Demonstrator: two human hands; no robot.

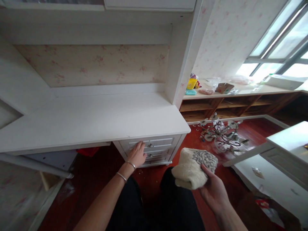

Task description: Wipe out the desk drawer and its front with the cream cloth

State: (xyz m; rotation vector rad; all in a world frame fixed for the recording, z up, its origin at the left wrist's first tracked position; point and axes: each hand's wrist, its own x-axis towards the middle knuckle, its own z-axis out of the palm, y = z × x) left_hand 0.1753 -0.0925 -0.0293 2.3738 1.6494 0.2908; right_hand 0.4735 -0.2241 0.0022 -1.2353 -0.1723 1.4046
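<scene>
A folded cream cloth [190, 163] with a grey pattern on one part is in my right hand [214, 189]. My thumb lies over its top and the other fingers are hidden beneath it. My left hand [138, 154], with two bangles on the wrist, is at the upper drawer front [158, 142] of the white desk [115, 118], left of the knob [150, 145]. Its fingers are stretched out and hold nothing; whether they press on the drawer I cannot tell. The drawers in this unit look closed.
A chandelier [226, 134] lies on the red floor at the right. Behind it runs a low shelf unit [220, 104] with a yellow container [191, 84] and a small cardboard box [224, 88] on top. White furniture [286, 154] stands at the right edge.
</scene>
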